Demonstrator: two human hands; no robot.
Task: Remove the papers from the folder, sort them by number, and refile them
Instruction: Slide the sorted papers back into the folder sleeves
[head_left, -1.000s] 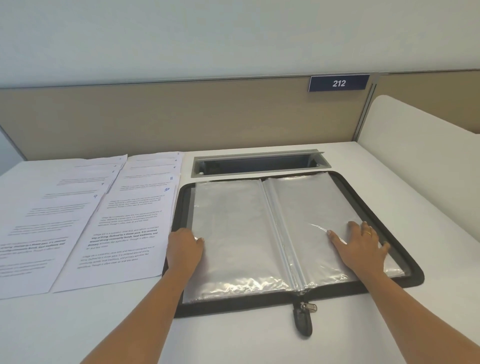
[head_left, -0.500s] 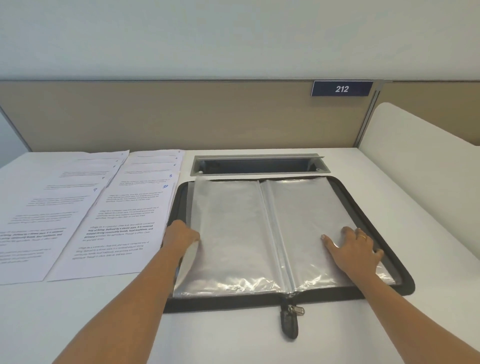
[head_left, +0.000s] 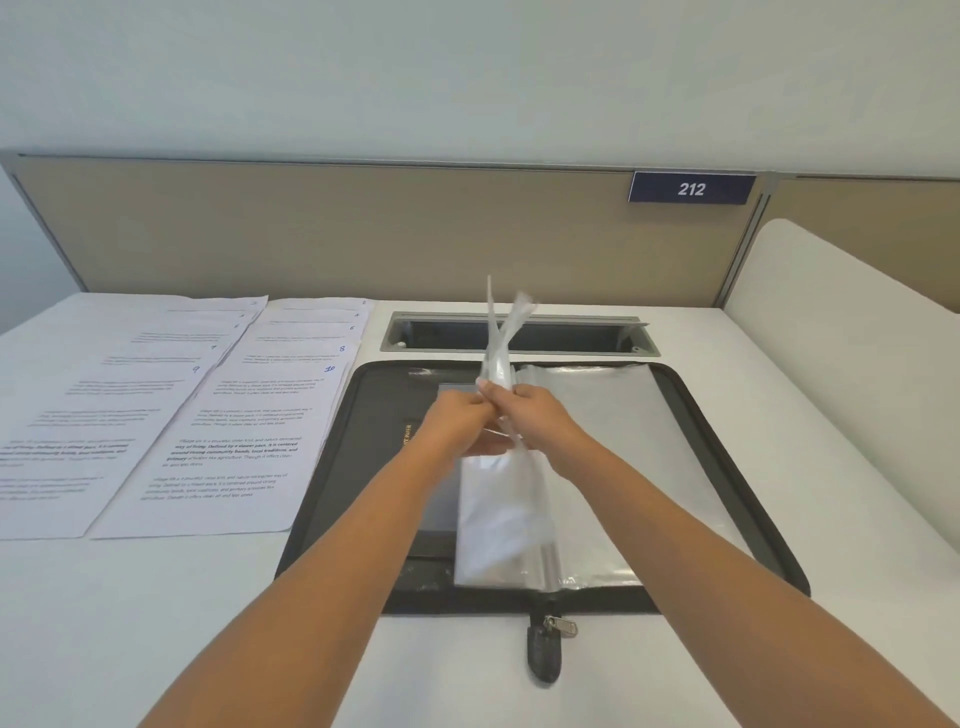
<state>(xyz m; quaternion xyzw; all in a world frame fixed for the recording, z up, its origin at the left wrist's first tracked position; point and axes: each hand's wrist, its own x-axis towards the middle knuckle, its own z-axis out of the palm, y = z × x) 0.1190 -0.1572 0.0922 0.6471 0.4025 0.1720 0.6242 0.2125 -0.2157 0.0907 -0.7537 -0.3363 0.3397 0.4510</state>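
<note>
Head view: an open zip folder on a white counter (head_left: 156, 623), with both hands over it.
Folder: the black zip folder (head_left: 358, 467) lies flat and open. Its zipper pull (head_left: 545, 654) trails off the near edge.
Sleeves: a bunch of clear plastic sleeves (head_left: 498, 519) stands up from the spine. The top ends splay in a V and are blurred.
Left hand: the left hand (head_left: 457, 423) grips the bunch from the left.
Right hand: the right hand (head_left: 537, 415) grips the same bunch from the right. The fingers (head_left: 491, 400) of both hands curl round the plastic and touch each other.
Right half: flat sleeves (head_left: 623, 441) lie on the right cover.
Left half: the inner cover is bare black, with small gold print I cannot read.
Papers: the numbered papers (head_left: 234, 441) lie outside the folder in two overlapped columns, just left of it. Blue handwritten 9 and 10 show on the front sheets.
Behind: a cable slot (head_left: 519, 335) and a beige partition (head_left: 363, 228) with a "212" plate (head_left: 691, 188).
</note>
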